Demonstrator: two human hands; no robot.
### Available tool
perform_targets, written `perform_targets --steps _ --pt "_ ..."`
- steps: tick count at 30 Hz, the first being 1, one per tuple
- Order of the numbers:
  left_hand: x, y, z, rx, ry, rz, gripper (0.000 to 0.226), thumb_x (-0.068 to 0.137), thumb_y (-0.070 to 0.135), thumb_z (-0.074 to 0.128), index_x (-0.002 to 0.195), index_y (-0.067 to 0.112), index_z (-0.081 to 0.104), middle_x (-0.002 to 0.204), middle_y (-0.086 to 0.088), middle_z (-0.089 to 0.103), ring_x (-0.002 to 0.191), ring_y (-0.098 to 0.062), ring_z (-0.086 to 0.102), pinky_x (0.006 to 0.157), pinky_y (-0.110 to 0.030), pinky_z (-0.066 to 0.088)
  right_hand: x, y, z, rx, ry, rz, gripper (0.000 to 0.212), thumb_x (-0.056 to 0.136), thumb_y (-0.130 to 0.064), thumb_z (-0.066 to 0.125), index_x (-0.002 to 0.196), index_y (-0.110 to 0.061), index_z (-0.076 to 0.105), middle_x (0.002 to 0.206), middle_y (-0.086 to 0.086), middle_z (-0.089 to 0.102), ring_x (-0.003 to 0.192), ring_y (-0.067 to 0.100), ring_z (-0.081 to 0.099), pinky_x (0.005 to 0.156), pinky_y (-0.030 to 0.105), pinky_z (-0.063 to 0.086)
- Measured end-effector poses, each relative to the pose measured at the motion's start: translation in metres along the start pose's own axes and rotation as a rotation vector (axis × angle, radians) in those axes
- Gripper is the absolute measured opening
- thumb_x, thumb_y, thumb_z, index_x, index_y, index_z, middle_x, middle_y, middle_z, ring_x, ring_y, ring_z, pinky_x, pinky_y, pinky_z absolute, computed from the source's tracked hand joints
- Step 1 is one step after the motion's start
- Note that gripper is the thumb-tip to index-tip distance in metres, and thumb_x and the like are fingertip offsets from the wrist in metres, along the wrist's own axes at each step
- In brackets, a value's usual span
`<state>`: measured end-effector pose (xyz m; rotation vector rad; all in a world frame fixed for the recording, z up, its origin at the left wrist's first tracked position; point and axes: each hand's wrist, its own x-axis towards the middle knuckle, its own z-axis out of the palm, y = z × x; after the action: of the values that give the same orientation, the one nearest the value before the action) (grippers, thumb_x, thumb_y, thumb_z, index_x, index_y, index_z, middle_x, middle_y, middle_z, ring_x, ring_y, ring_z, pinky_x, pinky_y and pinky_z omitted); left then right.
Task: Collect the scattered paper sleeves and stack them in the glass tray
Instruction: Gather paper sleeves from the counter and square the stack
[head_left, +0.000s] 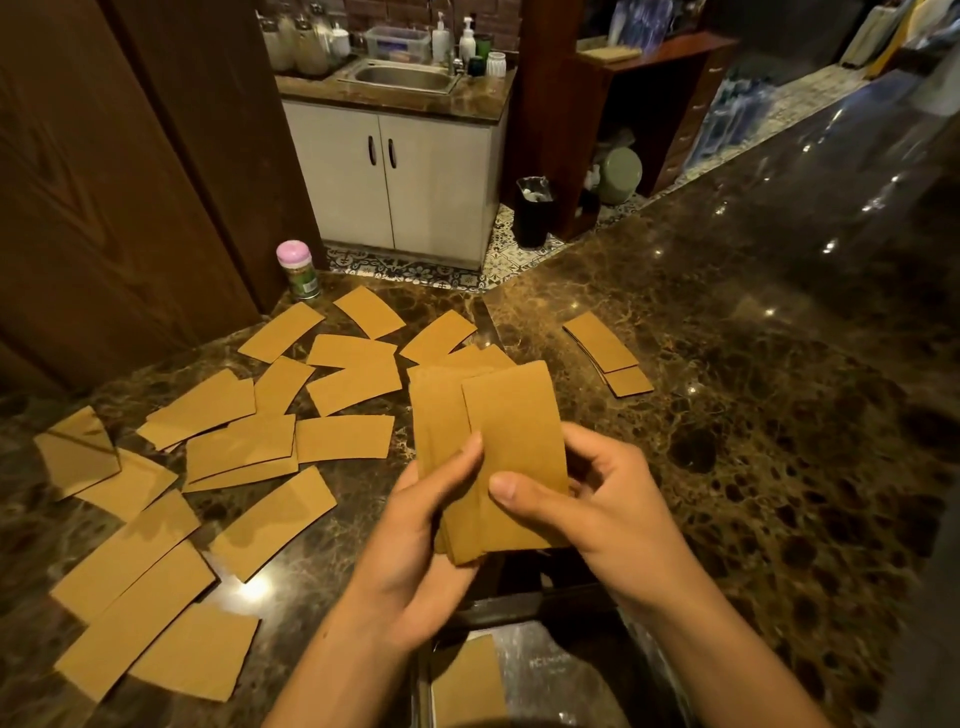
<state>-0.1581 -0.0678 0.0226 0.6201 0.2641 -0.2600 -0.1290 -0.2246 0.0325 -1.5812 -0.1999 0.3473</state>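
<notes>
I hold a small stack of brown paper sleeves (511, 441) upright above the counter, between both hands. My left hand (415, 551) grips the stack's lower left side, thumb on its front. My right hand (597, 509) pinches the front sleeve from the right, thumb across its face. Several more brown sleeves (244, 447) lie scattered flat over the left half of the dark marble counter (727, 415). A short pile of sleeves (602, 348) lies apart at the right. The glass tray (550, 670) sits at the bottom edge under my wrists, with a sleeve (467, 680) inside it.
A pink-capped jar (298, 270) stands at the counter's back left, beside a brown wooden door (104, 182). Beyond the counter are a white sink cabinet (410, 176), a black bin (534, 210) and a patterned tile floor.
</notes>
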Motion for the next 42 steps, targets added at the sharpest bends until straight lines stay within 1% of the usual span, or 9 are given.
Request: perform_targets --steps 11,14,18,23,27,31,34,38,42 --pt "-0.003 0.001 -0.002 0.221 0.174 0.142 0.048 0.074 0.007 0.079 0.119 0.014 0.064 0.107 -0.012 0.077 0.089 -0.025 0.075 0.068 -0.036 0.062 -0.002 -0.003 -0.003 0.112 0.11 -0.032 0.024 0.084 -0.011 0.076 0.106 -0.004 0.078 0.099 0.011 0.082 0.094 0.026 0.079 0.077 0.036 0.064" --pt "-0.003 -0.001 -0.001 0.261 0.245 0.166 0.042 0.077 0.012 0.074 0.118 0.017 0.064 0.104 -0.009 0.078 0.091 -0.024 0.076 0.068 -0.036 0.062 0.0 -0.001 -0.006 -0.123 0.266 -0.129 0.009 0.082 -0.014 0.083 0.091 -0.016 0.082 0.081 0.006 0.081 0.077 0.02 0.08 0.067 0.039 0.066" --pt "0.002 -0.008 0.007 0.457 0.259 0.255 0.037 0.085 0.023 0.073 0.122 0.019 0.065 0.112 -0.008 0.076 0.104 -0.027 0.073 0.087 -0.044 0.059 0.001 0.002 0.002 -0.638 0.464 -0.418 0.015 0.086 -0.024 0.081 0.092 -0.038 0.078 0.07 -0.006 0.073 0.062 0.01 0.067 0.057 0.013 0.054" --pt "0.002 -0.011 0.019 0.307 0.219 0.162 0.042 0.092 0.042 0.057 0.124 0.018 0.066 0.117 -0.013 0.074 0.111 -0.028 0.07 0.097 -0.045 0.051 0.001 0.008 0.026 -0.606 0.38 -0.336 0.041 0.101 -0.052 0.048 0.119 -0.029 0.076 0.085 -0.009 0.061 0.075 0.004 0.06 0.063 0.011 0.048" --pt "-0.003 -0.002 0.01 0.068 0.144 0.032 0.047 0.095 0.039 0.057 0.131 0.009 0.061 0.126 -0.02 0.068 0.118 -0.033 0.064 0.102 -0.048 0.048 0.006 -0.001 0.012 -0.475 0.319 -0.119 0.061 0.081 -0.05 0.077 0.138 -0.043 0.055 0.115 -0.019 0.057 0.096 -0.004 0.06 0.078 0.018 0.057" --pt "-0.008 -0.002 -0.003 0.175 0.083 0.008 0.05 0.071 0.007 0.071 0.12 0.004 0.065 0.108 -0.023 0.073 0.091 -0.032 0.072 0.072 -0.04 0.063 0.013 -0.015 -0.008 -0.282 0.092 -0.161 0.088 0.081 -0.02 0.086 0.152 -0.043 0.039 0.146 -0.014 0.052 0.122 -0.007 0.057 0.089 0.012 0.052" --pt "-0.008 0.002 -0.005 0.234 0.123 0.018 0.057 0.067 0.009 0.075 0.122 0.007 0.062 0.106 -0.021 0.074 0.085 -0.031 0.074 0.062 -0.038 0.061 0.016 -0.027 -0.022 -0.462 0.031 -0.244 0.079 0.078 -0.019 0.088 0.145 -0.041 0.052 0.138 -0.021 0.061 0.125 -0.004 0.058 0.103 0.019 0.049" --pt "-0.01 0.012 0.0 0.269 0.122 0.1 0.053 0.067 0.001 0.077 0.117 0.008 0.063 0.098 -0.018 0.077 0.073 -0.029 0.075 0.062 -0.038 0.063 0.015 -0.032 -0.032 -0.532 0.154 -0.183 0.056 0.076 -0.036 0.086 0.126 -0.043 0.064 0.118 -0.021 0.068 0.105 0.0 0.067 0.087 0.023 0.057" --pt "-0.011 0.013 0.004 0.318 0.192 0.149 0.044 0.07 0.006 0.074 0.113 0.012 0.065 0.089 -0.009 0.079 0.074 -0.021 0.076 0.057 -0.033 0.062 0.018 -0.044 -0.045 -0.662 -0.011 -0.002 0.033 0.066 -0.053 0.088 0.082 -0.028 0.074 0.08 -0.01 0.074 0.069 0.002 0.068 0.062 0.028 0.055"
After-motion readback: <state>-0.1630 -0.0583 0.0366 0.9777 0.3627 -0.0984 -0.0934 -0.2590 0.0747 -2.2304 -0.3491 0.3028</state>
